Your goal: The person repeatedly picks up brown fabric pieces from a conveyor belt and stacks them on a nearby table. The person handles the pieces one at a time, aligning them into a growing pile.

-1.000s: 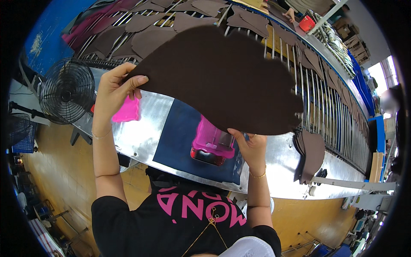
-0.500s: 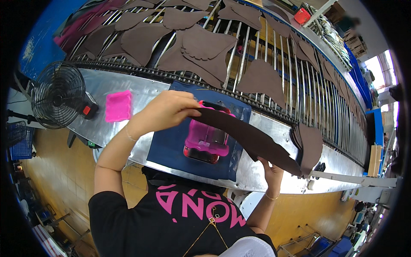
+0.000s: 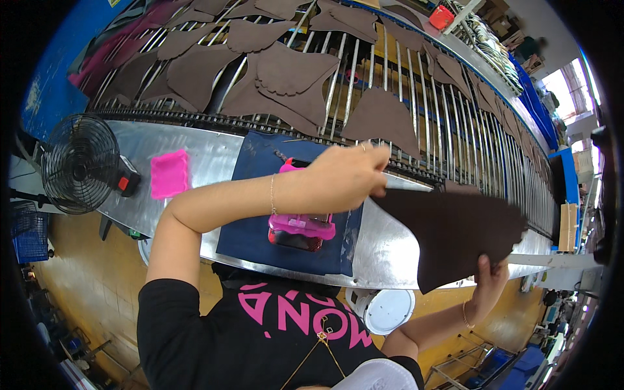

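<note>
A dark brown flat sheet piece (image 3: pixel 448 234), cut with curved and scalloped edges like a shoe upper part, hangs stretched between both hands over the right side of the metal table. My left hand (image 3: pixel 351 175) pinches its left corner. My right hand (image 3: pixel 492 279) grips the lower right edge, thumb on top. Under my left forearm, a pink tray-like frame (image 3: pixel 302 225) with a red-and-black object beneath it rests on a dark blue mat (image 3: pixel 244 227), partly hidden. More brown pieces (image 3: pixel 380 120) lie on the rack of metal rods beyond.
A black fan (image 3: pixel 79 166) stands at the left end of the metal table (image 3: pixel 383 260), near a pink square tray (image 3: pixel 170 174). The rod rack's chain edge (image 3: pixel 214 122) runs along the table's far side. A white bucket (image 3: pixel 390 311) stands below the near edge.
Both hands have carried the brown piece to the right and turned it to show its broad face. It now covers most of the stack at the table's right.
</note>
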`<move>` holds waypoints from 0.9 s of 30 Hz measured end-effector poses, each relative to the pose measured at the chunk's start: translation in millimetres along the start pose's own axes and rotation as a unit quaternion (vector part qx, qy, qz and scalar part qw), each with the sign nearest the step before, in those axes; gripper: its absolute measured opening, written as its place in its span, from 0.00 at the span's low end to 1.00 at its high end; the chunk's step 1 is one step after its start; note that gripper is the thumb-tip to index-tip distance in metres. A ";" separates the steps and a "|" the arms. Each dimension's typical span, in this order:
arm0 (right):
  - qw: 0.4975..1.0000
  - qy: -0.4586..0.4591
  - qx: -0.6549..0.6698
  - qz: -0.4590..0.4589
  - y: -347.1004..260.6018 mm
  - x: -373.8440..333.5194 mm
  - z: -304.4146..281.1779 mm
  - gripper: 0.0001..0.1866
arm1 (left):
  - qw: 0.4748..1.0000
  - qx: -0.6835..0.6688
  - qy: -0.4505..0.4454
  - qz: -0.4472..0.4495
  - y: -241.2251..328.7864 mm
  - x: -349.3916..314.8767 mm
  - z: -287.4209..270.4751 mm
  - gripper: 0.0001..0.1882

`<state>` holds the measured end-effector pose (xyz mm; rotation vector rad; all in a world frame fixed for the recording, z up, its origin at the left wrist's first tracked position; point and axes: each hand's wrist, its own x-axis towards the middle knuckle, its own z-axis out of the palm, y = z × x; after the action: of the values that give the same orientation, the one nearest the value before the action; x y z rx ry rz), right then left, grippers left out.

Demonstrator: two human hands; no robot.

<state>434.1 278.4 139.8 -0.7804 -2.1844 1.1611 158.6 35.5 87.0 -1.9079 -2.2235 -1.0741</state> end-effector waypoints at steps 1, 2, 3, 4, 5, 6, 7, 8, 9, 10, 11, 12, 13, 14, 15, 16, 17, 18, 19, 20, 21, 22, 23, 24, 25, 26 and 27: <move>0.998 0.040 0.042 0.037 -13.8 12.3 13.1 0.15 | 0.997 0.029 0.065 -0.018 -3.3 4.9 -4.7 0.08; 0.997 0.046 0.052 0.019 -13.7 26.2 24.8 0.16 | 0.993 0.053 0.093 -0.048 -3.6 9.3 -21.6 0.13; 0.997 0.051 0.063 0.000 -10.6 41.3 38.1 0.17 | 0.985 0.044 0.146 -0.084 -4.8 9.3 -39.8 0.18; 0.992 0.041 0.121 0.004 -7.4 55.0 54.4 0.16 | 0.974 0.061 0.186 -0.118 -10.9 5.8 -56.8 0.20; 0.982 0.016 0.186 0.004 1.2 73.3 78.4 0.14 | 0.958 0.045 0.248 -0.141 -17.8 -6.0 -71.7 0.20; 0.975 -0.017 0.222 0.016 12.3 87.9 98.2 0.13 | 0.946 0.056 0.269 -0.171 -23.7 -17.7 -85.6 0.20; 0.964 -0.051 0.260 0.026 26.5 103.2 120.3 0.12 | 0.939 0.026 0.290 -0.184 -28.0 -29.9 -96.5 0.19; 0.950 -0.058 0.304 0.046 39.5 116.5 144.5 0.11 | 0.928 -0.023 0.300 -0.221 -27.6 -41.3 -102.7 0.19; 0.933 -0.066 0.348 0.065 51.9 129.1 170.6 0.11 | 0.922 -0.023 0.305 -0.239 -28.5 -53.2 -107.0 0.19; 0.924 -0.070 0.366 0.085 66.5 141.4 195.6 0.11 | 0.916 -0.024 0.309 -0.255 -31.9 -64.4 -108.1 0.19; 0.913 -0.076 0.385 0.106 82.0 154.2 219.4 0.10 | 0.909 -0.024 0.313 -0.273 -33.8 -74.8 -108.8 0.19; 0.906 -0.090 0.395 0.119 100.8 168.8 241.7 0.10 | 0.906 -0.029 0.317 -0.280 -35.7 -84.0 -108.0 0.19; 0.898 -0.106 0.405 0.132 115.6 182.1 262.6 0.10 | 0.901 -0.031 0.324 -0.288 -36.7 -92.9 -107.6 0.19; 0.895 -0.106 0.409 0.142 123.0 190.2 280.7 0.10 | 0.895 -0.035 0.332 -0.296 -37.5 -101.0 -106.5 0.18; 0.893 -0.103 0.410 0.151 127.9 195.9 295.0 0.10 | 0.889 -0.044 0.336 -0.307 -37.9 -106.6 -104.9 0.18; 0.893 -0.095 0.406 0.168 127.5 199.9 307.8 0.10 | 0.881 -0.050 0.343 -0.321 -35.1 -114.1 -104.7 0.18; 0.893 -0.097 0.403 0.173 128.6 202.6 315.5 0.12 | 0.874 -0.058 0.348 -0.334 -33.4 -119.8 -104.9 0.18; 0.890 -0.093 0.410 0.176 130.3 205.8 320.9 0.13 | 0.877 -0.049 0.337 -0.340 -33.5 -123.9 -106.1 0.18; 0.887 -0.090 0.414 0.181 129.6 204.3 325.7 0.15 | 0.874 -0.046 0.337 -0.348 -32.6 -127.3 -105.5 0.19; 0.890 -0.066 0.407 0.194 130.1 203.6 325.9 0.17 | 0.872 -0.045 0.335 -0.355 -32.2 -128.8 -104.8 0.19; 0.892 -0.039 0.400 0.208 131.6 202.7 323.9 0.18 | 0.871 -0.045 0.331 -0.361 -32.5 -128.7 -104.2 0.19; 0.894 -0.011 0.390 0.221 128.9 199.4 317.9 0.20 | 0.870 -0.055 0.331 -0.362 -33.3 -129.0 -102.9 0.19; 0.896 0.002 0.392 0.209 127.5 195.7 307.5 0.21 | 0.870 -0.065 0.329 -0.362 -34.5 -128.0 -101.5 0.19; 0.897 0.018 0.393 0.198 127.5 190.6 293.1 0.23 | 0.871 -0.077 0.325 -0.360 -35.9 -126.3 -99.9 0.19; 0.899 0.038 0.394 0.188 127.7 184.0 274.5 0.24 | 0.873 -0.079 0.321 -0.358 -37.5 -123.1 -97.7 0.19; 0.899 0.052 0.400 0.169 126.2 175.4 255.8 0.25 | 0.875 -0.078 0.318 -0.357 -38.0 -121.0 -96.4 0.19; 0.911 0.072 0.374 0.156 126.9 165.7 237.1 0.23 | 0.878 -0.079 0.313 -0.354 -38.1 -119.6 -95.2 0.19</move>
<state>187.3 324.7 -51.9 -0.8312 -1.3316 1.8609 116.7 -116.3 89.3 -0.5355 -2.4531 -1.6731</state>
